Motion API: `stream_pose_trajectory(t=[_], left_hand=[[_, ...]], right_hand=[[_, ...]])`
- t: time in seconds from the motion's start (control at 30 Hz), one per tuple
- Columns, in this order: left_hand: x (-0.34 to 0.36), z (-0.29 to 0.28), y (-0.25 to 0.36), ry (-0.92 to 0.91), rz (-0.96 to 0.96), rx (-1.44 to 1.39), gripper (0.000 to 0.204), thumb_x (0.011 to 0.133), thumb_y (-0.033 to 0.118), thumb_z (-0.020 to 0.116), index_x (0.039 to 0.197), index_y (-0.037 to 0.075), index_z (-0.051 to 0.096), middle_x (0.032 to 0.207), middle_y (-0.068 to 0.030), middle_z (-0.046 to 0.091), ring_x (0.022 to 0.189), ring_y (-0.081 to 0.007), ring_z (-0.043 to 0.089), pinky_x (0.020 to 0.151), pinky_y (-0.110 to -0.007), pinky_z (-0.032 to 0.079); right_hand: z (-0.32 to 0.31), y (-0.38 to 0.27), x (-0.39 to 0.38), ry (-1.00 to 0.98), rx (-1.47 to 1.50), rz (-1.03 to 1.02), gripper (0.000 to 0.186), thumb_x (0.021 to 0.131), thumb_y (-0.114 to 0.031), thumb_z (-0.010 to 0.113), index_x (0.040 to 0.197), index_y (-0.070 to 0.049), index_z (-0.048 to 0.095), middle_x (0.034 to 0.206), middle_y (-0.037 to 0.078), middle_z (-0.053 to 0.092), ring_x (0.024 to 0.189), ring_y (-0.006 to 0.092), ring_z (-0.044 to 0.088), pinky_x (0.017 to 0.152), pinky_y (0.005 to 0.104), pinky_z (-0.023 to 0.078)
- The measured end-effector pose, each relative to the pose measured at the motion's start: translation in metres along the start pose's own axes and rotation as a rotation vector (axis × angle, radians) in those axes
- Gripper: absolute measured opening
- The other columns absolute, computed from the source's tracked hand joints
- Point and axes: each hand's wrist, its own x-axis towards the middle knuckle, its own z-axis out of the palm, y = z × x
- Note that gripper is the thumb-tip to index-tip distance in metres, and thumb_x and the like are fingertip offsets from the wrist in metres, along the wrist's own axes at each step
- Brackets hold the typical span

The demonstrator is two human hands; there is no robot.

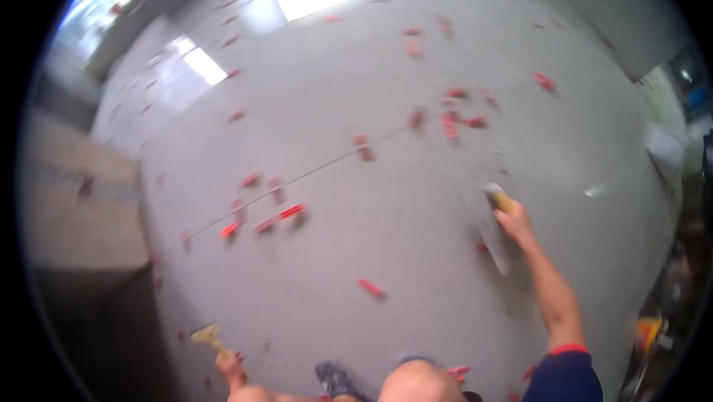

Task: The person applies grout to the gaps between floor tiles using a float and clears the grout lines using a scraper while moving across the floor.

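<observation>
My right hand [515,222], arm stretched forward, is wrapped round the yellow-brown handle of a flat trowel [500,198]. Motion smears its long pale blade, which is low over or on the grey floor [416,231]; whether it touches cannot be told. A small red piece [482,247] lies beside the blade. At the lower left, my left hand [232,368] is closed on the handle of a pale yellow scraper [207,334], its wide head angled up and left. Between my hands a red wedge-like strip [371,288] lies on the floor.
More red pieces [292,212] lie along a thin dark floor line at left; another cluster [451,126] is farther ahead. A concrete block [82,201] stands at left. A white bag-like object [666,146] and clutter with a yellow packet [648,331] edge the right. My knee [420,383] shows below.
</observation>
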Motion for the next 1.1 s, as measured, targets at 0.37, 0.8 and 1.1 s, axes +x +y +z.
stream_pose_trajectory(t=[0.37,0.8,1.1], left_hand=[[-0.01,-0.031,-0.067,0.078,-0.207,0.065,0.023,0.088,0.019,0.061,0.085,-0.004,0.061,0.072,-0.01,0.065,0.059,-0.0159,0.062,0.058,-0.03,0.051],[0.197,0.055,-0.109,0.124,-0.058,-0.102,0.052,0.096,0.04,0.049,0.065,0.0,0.058,0.059,-0.008,0.06,0.06,-0.0198,0.058,0.063,-0.036,0.047],[0.224,0.058,-0.12,0.156,-0.116,-0.409,0.053,0.098,0.037,0.044,0.059,0.003,0.055,0.055,-0.008,0.057,0.052,-0.0197,0.055,0.055,-0.034,0.048]], right_hand=[[0.183,-0.153,-0.167,-0.929,-0.338,-0.231,0.043,0.095,-0.041,0.061,0.114,-0.003,0.05,0.09,0.019,0.065,0.084,0.0334,0.065,0.073,0.0452,0.05],[0.436,-0.276,-0.18,-0.534,0.092,-0.107,0.04,0.096,-0.038,0.059,0.103,0.0,0.049,0.074,0.009,0.062,0.058,0.0183,0.06,0.055,0.0376,0.05],[0.42,-0.312,-0.196,-0.541,-0.055,-0.253,0.04,0.092,-0.04,0.063,0.105,-0.002,0.057,0.077,0.01,0.063,0.069,0.0239,0.062,0.064,0.0386,0.05]])
